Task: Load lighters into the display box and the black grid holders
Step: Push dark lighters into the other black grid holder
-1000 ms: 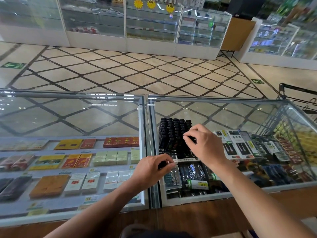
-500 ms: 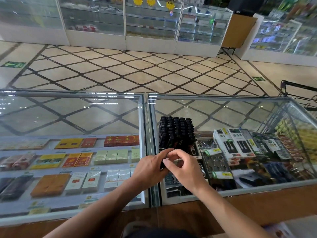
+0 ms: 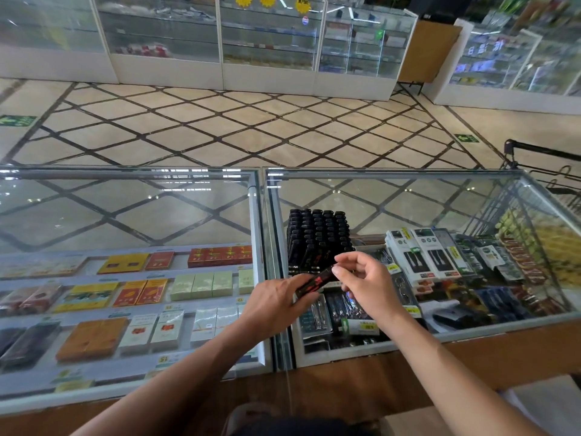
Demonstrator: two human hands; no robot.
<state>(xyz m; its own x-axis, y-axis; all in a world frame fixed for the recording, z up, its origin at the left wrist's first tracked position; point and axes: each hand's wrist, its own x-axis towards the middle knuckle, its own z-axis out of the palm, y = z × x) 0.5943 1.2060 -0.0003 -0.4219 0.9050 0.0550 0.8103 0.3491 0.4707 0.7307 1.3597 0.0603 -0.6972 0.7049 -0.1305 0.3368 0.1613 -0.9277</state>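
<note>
**A:** What has changed in the last second?

**B:** The right hand (image 3: 369, 286) was up at the holder. It has dropped back to lower centre and met the left hand (image 3: 273, 302).

**A:** How are the fingers?

**B:** The left hand's fingers are curled round a black lighter with red print (image 3: 316, 282). I cannot tell if there are more behind it. The right thumb and forefinger pinch its upper-right end, and the other fingers are loosely raised.

**A:** And beyond the hands?

**B:** Just above them, mid-frame, is the black grid holder (image 3: 317, 237), apparently standing on the glass counter (image 3: 393, 173). Its rows are packed with black lighters, and the hands cover its near edge, so I can't see any free cells.

**A:** What does that mean for the task?

**B:** I'd judge one lighter has just been seated and the next is being drawn from the left hand. Loading looks well along but not finished.
</note>
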